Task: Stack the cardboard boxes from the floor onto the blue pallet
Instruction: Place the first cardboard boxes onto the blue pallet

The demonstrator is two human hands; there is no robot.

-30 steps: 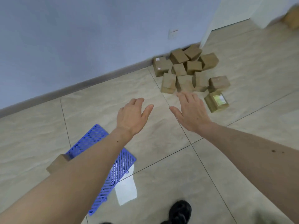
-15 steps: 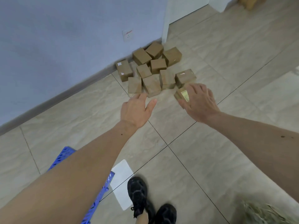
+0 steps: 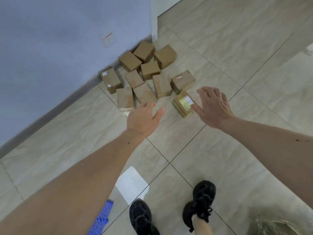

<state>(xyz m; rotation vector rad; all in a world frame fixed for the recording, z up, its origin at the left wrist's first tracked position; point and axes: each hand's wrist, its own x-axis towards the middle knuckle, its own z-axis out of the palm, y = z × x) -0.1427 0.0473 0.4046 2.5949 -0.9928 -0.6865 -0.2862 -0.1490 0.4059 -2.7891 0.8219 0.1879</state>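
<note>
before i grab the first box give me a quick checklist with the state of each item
1. Both hands free: ok, left hand and right hand are open and hold nothing.
2. Nearest target exposed: ok, the labelled box lies apart from the pile, beside the right hand.
3. Contact made: not ok, neither hand grips a box yet.
4. Pile stable: cannot tell, the other boxes lie jumbled against the wall.
5. Pallet room: cannot tell, only a corner of the blue pallet shows.
6. Footing: ok, both shoes stand on bare tile.
</note>
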